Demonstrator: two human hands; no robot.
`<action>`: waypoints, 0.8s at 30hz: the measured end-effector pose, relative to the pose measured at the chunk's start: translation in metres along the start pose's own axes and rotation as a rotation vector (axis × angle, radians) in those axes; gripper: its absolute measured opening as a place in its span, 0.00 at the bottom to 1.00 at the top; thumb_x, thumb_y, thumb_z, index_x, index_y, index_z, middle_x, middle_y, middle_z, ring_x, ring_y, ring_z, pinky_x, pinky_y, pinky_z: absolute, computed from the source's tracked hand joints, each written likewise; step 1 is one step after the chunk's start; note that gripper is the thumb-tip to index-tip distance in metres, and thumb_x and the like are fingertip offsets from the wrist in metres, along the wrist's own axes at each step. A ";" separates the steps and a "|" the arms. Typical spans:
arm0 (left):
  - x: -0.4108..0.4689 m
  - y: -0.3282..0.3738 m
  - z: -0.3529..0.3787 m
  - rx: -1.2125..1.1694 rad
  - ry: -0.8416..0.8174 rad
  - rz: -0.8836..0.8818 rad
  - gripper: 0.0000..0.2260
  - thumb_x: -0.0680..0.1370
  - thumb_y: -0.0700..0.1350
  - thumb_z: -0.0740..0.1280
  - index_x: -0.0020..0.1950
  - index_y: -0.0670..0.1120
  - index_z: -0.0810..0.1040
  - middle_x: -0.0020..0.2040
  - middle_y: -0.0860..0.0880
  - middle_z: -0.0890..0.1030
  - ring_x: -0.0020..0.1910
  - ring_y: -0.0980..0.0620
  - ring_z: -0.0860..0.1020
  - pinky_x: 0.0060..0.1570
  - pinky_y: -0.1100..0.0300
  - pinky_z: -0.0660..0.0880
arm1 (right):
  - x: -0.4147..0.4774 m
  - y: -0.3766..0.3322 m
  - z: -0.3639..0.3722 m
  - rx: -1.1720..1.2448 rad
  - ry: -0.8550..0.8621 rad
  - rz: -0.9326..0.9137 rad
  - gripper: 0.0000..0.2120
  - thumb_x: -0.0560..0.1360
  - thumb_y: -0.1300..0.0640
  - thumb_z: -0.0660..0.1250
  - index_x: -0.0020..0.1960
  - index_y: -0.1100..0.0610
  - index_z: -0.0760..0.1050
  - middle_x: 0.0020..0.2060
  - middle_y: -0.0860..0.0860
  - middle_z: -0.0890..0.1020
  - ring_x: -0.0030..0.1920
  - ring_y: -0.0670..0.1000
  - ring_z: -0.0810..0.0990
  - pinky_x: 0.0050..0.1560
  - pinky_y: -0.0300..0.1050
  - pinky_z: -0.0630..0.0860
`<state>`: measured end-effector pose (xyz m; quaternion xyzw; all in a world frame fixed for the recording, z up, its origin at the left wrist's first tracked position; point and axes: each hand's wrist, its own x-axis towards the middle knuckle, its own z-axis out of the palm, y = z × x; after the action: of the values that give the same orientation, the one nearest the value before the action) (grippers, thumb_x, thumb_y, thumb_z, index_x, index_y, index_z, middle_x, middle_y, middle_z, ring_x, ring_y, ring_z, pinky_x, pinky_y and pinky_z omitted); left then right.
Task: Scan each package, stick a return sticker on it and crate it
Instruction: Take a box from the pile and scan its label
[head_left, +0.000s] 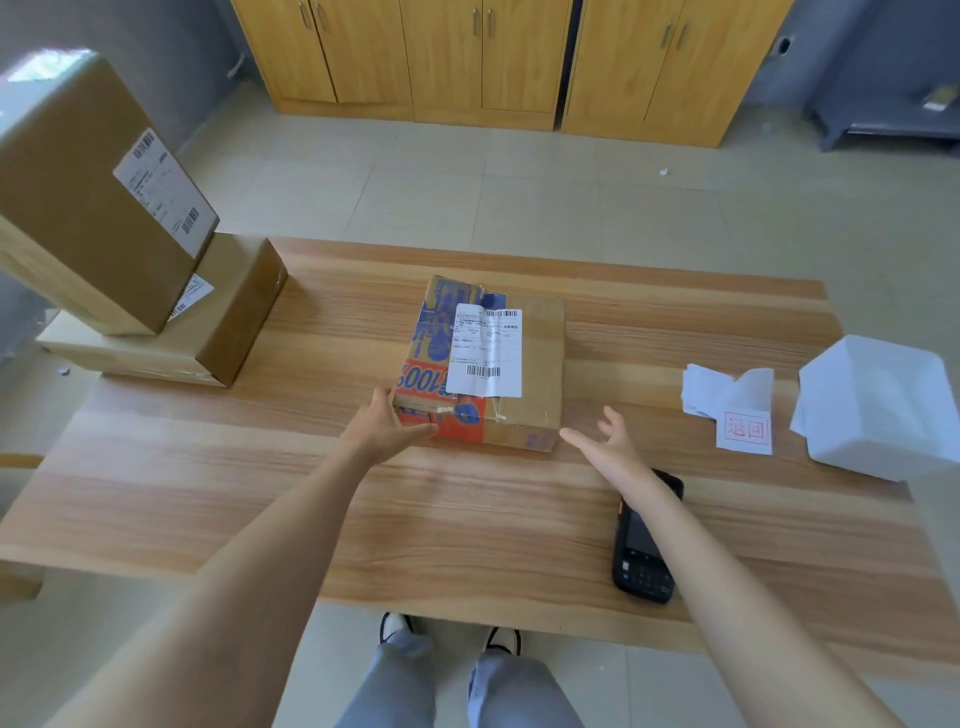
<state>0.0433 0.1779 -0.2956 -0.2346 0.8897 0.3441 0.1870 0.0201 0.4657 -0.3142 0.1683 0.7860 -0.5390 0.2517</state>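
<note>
A flat cardboard package (535, 353) with blue and orange print and a white shipping label (485, 351) lies mid-table. My left hand (387, 423) rests against its near left corner, fingers spread. Just off the near right corner hovers my right hand (610, 444), open and not touching the package. A black handheld scanner (644, 545) lies on the table under my right forearm. Return stickers (732, 408), the top one with a red stamp, lie to the right.
Two brown boxes (104, 208) with labels are stacked at the table's left end, the upper one tilted. A white foam crate (878, 405) stands at the right edge. Yellow wooden cabinets (483, 57) line the far wall. The wooden table (415, 519) stretches toward me.
</note>
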 end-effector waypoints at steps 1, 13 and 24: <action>-0.003 0.000 0.002 0.005 0.005 0.003 0.36 0.69 0.56 0.74 0.70 0.44 0.62 0.65 0.45 0.74 0.65 0.46 0.71 0.61 0.52 0.69 | -0.004 0.003 -0.003 -0.002 0.017 -0.002 0.44 0.73 0.46 0.70 0.78 0.50 0.46 0.76 0.51 0.57 0.75 0.54 0.59 0.71 0.52 0.60; -0.037 -0.023 0.017 0.015 -0.022 -0.055 0.46 0.70 0.59 0.72 0.77 0.42 0.50 0.74 0.40 0.62 0.72 0.42 0.64 0.68 0.47 0.65 | -0.071 0.053 -0.009 -0.202 0.218 0.013 0.44 0.72 0.52 0.72 0.78 0.55 0.49 0.76 0.53 0.58 0.72 0.54 0.63 0.64 0.49 0.68; -0.049 -0.054 0.039 0.014 -0.099 -0.015 0.46 0.70 0.60 0.72 0.77 0.42 0.50 0.75 0.40 0.61 0.73 0.41 0.62 0.69 0.45 0.63 | -0.094 0.108 0.018 -0.301 0.417 0.177 0.49 0.69 0.52 0.75 0.78 0.57 0.47 0.75 0.58 0.56 0.74 0.59 0.58 0.71 0.56 0.61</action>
<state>0.1197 0.1840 -0.3269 -0.2226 0.8799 0.3477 0.2352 0.1588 0.4885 -0.3477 0.3045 0.8743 -0.3456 0.1530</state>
